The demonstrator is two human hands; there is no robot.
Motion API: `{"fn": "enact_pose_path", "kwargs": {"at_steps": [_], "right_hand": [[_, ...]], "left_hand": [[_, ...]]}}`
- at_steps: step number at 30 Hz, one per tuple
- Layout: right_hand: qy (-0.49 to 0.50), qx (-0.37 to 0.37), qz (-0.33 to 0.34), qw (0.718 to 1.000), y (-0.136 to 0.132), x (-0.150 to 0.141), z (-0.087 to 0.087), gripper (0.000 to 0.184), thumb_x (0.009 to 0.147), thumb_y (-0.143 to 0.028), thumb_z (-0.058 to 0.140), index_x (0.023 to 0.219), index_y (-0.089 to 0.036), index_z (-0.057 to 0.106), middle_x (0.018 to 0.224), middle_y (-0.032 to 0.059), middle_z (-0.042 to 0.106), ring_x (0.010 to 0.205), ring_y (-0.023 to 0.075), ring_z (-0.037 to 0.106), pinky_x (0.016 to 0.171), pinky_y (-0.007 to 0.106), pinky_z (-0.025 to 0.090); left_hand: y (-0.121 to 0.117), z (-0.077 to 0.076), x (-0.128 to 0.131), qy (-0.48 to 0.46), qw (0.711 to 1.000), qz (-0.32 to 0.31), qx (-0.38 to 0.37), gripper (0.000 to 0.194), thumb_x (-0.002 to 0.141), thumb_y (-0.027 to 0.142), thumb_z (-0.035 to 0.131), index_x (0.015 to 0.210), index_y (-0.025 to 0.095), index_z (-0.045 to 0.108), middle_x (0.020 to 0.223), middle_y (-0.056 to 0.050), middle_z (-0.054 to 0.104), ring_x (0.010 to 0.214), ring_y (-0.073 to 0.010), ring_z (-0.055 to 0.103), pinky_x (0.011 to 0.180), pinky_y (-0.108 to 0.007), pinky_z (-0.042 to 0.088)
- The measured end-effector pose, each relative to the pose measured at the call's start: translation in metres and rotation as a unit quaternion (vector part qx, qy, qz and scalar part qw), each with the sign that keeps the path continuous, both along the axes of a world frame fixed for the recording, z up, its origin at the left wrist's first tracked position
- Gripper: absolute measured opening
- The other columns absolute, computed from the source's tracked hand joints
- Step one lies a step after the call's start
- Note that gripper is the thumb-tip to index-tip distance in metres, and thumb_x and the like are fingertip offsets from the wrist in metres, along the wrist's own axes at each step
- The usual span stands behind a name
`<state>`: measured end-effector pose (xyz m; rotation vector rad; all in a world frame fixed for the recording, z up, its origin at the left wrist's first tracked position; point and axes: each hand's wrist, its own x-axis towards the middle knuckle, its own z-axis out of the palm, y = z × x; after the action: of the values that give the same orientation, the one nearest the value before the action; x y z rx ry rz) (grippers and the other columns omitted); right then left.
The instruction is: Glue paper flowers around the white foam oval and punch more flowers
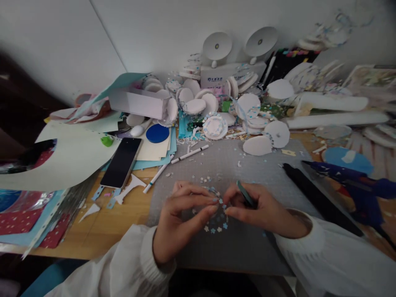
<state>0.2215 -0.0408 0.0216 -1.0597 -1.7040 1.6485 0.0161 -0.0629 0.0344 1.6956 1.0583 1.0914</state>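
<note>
Over the grey cutting mat (185, 167), my left hand (185, 216) pinches a ring-shaped string of small flowers (219, 229) between thumb and fingertips. The flowers are pale blue and white, and the ring's lower part shows below my fingers. My right hand (258, 206) is closed, its thumb and forefinger at the right side of the same ring. A slim dark green tool (245, 193) is tucked in that hand; its working end is hidden. Loose tiny flowers (204, 180) lie on the mat just beyond my fingers.
White discs (257, 145), several with flower strings, are piled along the back. To the left are a phone (121, 162), a white pen (189, 154) and paper sheets. On the right lie a long black object (315, 196) and a dark blue glue gun (355, 181).
</note>
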Motion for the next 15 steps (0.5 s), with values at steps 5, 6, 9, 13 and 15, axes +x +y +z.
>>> {"fn": "enact_pose_path", "kwargs": {"at_steps": [5, 6, 9, 13, 15], "right_hand": [[-0.019, -0.001, 0.006, 1.0, -0.002, 0.003, 0.002, 0.021, 0.08, -0.037, 0.064, 0.075, -0.017, 0.059, 0.046, -0.0096, 0.031, 0.042, 0.0053, 0.024, 0.041, 0.022, 0.018], [-0.016, -0.005, 0.008, 1.0, -0.002, 0.004, 0.002, 0.021, 0.08, -0.037, 0.064, 0.075, -0.017, 0.059, 0.046, -0.0095, 0.031, 0.042, 0.0054, 0.024, 0.041, 0.022, 0.018], [0.003, -0.014, 0.004, 1.0, -0.001, 0.006, 0.002, 0.023, 0.078, -0.039, 0.066, 0.073, -0.017, 0.059, 0.046, -0.0086, 0.033, 0.043, 0.0058, 0.026, 0.042, 0.022, 0.018], [0.045, -0.045, -0.009, 0.998, 0.002, 0.006, 0.003, 0.024, 0.074, -0.038, 0.068, 0.069, -0.017, 0.058, 0.047, -0.0083, 0.035, 0.044, 0.0055, 0.026, 0.043, 0.022, 0.019], [0.059, -0.063, 0.008, 0.996, 0.002, 0.006, 0.003, 0.024, 0.075, -0.038, 0.068, 0.07, -0.017, 0.058, 0.047, -0.0078, 0.037, 0.044, 0.0055, 0.027, 0.043, 0.022, 0.019]], "left_hand": [[-0.007, 0.01, -0.002, 0.089, 0.994, 0.016, 0.055, 0.013, 0.08, 0.022, 0.069, 0.092, 0.024, 0.074, 0.092, -0.004, 0.071, 0.092, -0.0205, 0.059, 0.085, -0.038, 0.041], [-0.007, 0.011, -0.004, 0.104, 0.992, 0.03, 0.069, 0.013, 0.081, 0.022, 0.068, 0.093, 0.025, 0.073, 0.093, -0.004, 0.07, 0.093, -0.0209, 0.059, 0.086, -0.039, 0.041], [-0.004, 0.016, -0.012, 0.122, 0.986, 0.056, 0.099, 0.018, 0.081, 0.022, 0.067, 0.099, 0.026, 0.071, 0.1, -0.005, 0.067, 0.097, -0.0215, 0.058, 0.091, -0.041, 0.04], [0.002, 0.018, -0.025, 0.1, 0.989, -0.06, 0.094, 0.053, 0.072, 0.03, 0.077, 0.122, 0.026, 0.059, 0.123, -0.009, 0.055, 0.116, -0.0245, 0.051, 0.1, -0.04, 0.04], [0.007, 0.017, -0.027, 0.081, 0.985, -0.132, 0.071, 0.076, 0.065, 0.036, 0.081, 0.133, 0.026, 0.048, 0.135, -0.011, 0.048, 0.125, -0.0276, 0.044, 0.106, -0.042, 0.036]]}}
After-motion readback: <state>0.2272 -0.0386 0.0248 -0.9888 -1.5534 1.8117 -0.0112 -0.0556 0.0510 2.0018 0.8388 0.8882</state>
